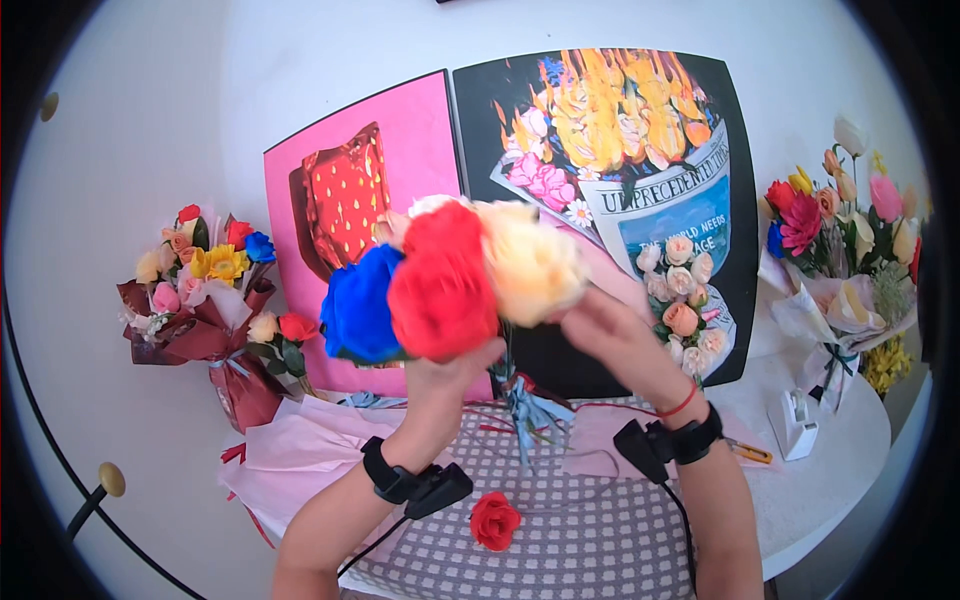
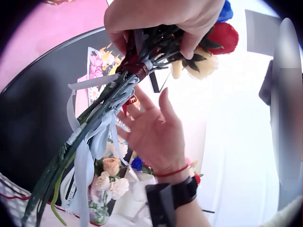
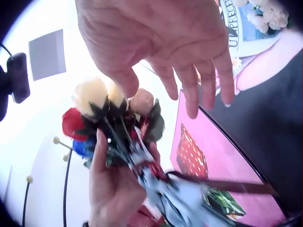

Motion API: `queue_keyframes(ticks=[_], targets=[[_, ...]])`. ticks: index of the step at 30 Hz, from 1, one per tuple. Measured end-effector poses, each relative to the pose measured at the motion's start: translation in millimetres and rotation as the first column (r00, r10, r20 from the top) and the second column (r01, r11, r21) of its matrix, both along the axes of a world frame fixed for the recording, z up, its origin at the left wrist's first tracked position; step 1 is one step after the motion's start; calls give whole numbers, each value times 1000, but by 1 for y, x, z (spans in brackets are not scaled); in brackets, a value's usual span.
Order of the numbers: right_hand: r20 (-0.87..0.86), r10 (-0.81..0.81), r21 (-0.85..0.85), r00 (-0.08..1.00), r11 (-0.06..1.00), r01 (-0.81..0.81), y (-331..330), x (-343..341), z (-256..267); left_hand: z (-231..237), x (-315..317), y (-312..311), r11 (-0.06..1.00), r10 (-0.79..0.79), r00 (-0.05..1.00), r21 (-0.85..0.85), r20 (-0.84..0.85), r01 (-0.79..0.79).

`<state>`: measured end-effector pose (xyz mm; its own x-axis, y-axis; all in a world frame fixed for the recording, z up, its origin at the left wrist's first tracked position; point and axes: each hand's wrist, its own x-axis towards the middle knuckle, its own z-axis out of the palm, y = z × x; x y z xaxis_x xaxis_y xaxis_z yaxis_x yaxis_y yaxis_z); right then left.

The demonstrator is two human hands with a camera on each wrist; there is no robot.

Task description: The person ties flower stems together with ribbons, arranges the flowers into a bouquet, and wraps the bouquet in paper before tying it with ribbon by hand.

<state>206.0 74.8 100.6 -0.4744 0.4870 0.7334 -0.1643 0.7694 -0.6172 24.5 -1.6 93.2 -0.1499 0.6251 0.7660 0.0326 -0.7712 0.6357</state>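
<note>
A person holds up a bouquet (image 1: pixel 440 290) above the checkered cloth (image 1: pixel 590 530).

Head view: the left hand (image 1: pixel 455 370) grips it from below. Left wrist view: fingers curl round its stems. Right wrist view: the right hand (image 3: pixel 161 42) is open beside the flowers, fingers spread.

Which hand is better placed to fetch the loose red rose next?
Probably the right hand: it looks open and free, while the left hand holds the bouquet by its stems. The loose red rose lies on the patterned cloth.
</note>
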Motion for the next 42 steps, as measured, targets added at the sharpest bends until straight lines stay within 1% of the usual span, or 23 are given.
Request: queue_keyframes(ticks=[1, 3, 4, 6, 8, 10, 12, 14, 15, 16, 18, 19, 21, 23, 26, 28, 30, 31, 35, 37, 38, 40, 42], targets=[[86, -26, 30, 996, 999, 24, 0, -7, -9, 7, 7, 3, 989, -131, 966, 100, 223, 111], [284, -36, 35, 958, 999, 27, -7, -17, -19, 15, 7, 6, 989, -144, 955, 75, 260, 129], [260, -100, 259, 960, 965, 31, -8, -27, -24, 19, 6, 6, 988, -155, 943, 46, 296, 148], [481, -136, 161, 866, 985, 65, -16, -27, -23, 27, 4, 7, 989, -137, 951, 85, 276, 118], [471, -78, 84, 879, 996, 43, -13, -31, -29, 31, -4, 9, 991, -109, 969, -55, 222, 124], [458, -17, 2, 889, 1000, 18, -3, -35, -35, 34, -8, 12, 991, -120, 980, -46, 159, 129], [285, 51, -32, 957, 999, -44, 6, -37, -41, 29, -14, 19, 990, -130, 987, -41, 99, 135], [251, 28, -66, 968, 998, -12, 8, -39, -43, 20, -18, 30, 981, -193, 978, 28, 74, 192], [201, 15, -122, 979, 992, 10, 10, -40, -45, 10, -18, 28, 996, -79, 996, -48, 40, 81], [152, -1, -179, 988, 983, 29, 11, -40, -46, 1, -19, 27, 995, -83, 996, -49, 45, 85], [191, 2, -263, 982, 964, 50, 8, -41, -46, -17, -22, 33, 894, -99, 995, -439, -7, 85], [122, 48, -297, 991, 955, -9, 12, -44, -51, -28, -26, 44, 844, -195, 981, -508, 8, 172], [57, 92, -328, 994, 942, -68, 19, -53, -64, -43, -29, 58, 859, -272, 961, -461, -44, 222], [-85, 243, -472, 966, 844, -254, 26, -62, -77, -51, -27, 65, 872, -319, 943, -418, -94, 254], [42, 268, -473, 963, 854, -217, 31, -70, -83, -54, -36, 64, 817, -313, 950, -505, 18, 279], [107, 232, -381, 967, 908, -176, 32, -77, -84, -56, -45, 59, 825, -280, 959, -500, 43, 264], [336, 148, -199, 930, 976, -83, 35, -85, -85, -59, -57, 55, 832, -241, 968, -499, 69, 243], [389, 148, -227, 909, 972, -61, 33, -87, -83, -60, -64, 54, 853, -157, 984, -491, 85, 179], [366, 222, -272, 904, 954, -124, 30, -97, -99, -57, -94, 45, 889, 17, 998, -458, 64, 14], [426, 22, -123, 904, 992, 34, 27, -99, -101, -55, -103, 42, 904, 57, 998, -425, 17, -45], [423, 30, -131, 906, 991, 28, 25, -101, -100, -55, -103, 40, 900, 63, 998, -432, 13, -51], [206, -6, -40, 979, 999, 15, 22, -108, -92, -53, -93, 33, 925, 65, 998, -375, -5, -62], [145, 57, -157, 988, 987, -34, 16, -115, -82, -52, -71, 27, 926, 84, 996, -371, 13, -74]])
